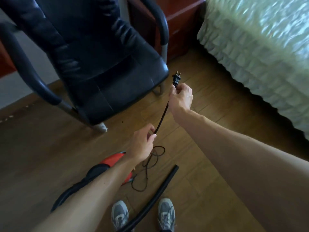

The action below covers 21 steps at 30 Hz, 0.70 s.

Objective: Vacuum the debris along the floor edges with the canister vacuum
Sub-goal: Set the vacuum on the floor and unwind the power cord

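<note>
Vacuum (108, 166), red and black, is seen on the wood floor (209, 173) at lower left, partly hidden by the left forearm. Its cord (163, 114) is pinched by the left hand (143, 144) and stretched up to the right hand (181, 96), closed just below the plug (176, 78). Slack is looped on the floor beside the hose (157, 196). A chair (108, 72) and bed (260, 52) stand beyond.

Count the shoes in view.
2. One grey shoe is at the bottom edge, left of the black hose; the other shoe is just right of it. Both are partly cut off by the frame.
</note>
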Available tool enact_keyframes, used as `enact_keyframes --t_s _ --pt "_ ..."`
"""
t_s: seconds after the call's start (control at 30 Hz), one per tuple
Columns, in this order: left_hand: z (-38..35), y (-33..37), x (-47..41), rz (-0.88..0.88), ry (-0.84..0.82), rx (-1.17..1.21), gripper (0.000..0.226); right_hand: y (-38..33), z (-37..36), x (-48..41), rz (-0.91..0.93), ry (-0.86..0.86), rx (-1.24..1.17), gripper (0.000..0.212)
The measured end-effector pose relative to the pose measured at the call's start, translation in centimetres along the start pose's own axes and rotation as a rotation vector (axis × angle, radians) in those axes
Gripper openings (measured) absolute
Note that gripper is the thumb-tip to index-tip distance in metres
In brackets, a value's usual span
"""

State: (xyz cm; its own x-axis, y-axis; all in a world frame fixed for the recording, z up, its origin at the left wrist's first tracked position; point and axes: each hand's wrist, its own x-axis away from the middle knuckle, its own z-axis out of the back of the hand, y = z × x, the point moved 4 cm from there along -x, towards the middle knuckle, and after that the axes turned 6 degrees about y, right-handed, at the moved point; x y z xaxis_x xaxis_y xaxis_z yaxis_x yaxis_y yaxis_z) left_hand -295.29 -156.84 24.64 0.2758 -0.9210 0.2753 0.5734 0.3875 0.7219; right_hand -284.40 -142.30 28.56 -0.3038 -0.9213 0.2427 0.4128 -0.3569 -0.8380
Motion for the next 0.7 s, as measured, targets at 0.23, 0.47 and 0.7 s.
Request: enact_keyframes --t_s 0.23,0.47,0.7 --pt "2.9 11.3 -1.4 -0.068 0.028 0.092 0.009 -9.4 9.0 -3.5 0.109 0.067 -0.063 0.022" --pt "7.5 21.4 -0.7 -0.203 0.008 0.236 0.017 -19.4 17.0 -3.2 0.276 0.121 -0.143 0.01" --pt "14.8 29.3 2.1 -0.343 0.002 0.305 0.02 -28.4 22.5 -0.6 0.396 0.174 -0.185 0.01"
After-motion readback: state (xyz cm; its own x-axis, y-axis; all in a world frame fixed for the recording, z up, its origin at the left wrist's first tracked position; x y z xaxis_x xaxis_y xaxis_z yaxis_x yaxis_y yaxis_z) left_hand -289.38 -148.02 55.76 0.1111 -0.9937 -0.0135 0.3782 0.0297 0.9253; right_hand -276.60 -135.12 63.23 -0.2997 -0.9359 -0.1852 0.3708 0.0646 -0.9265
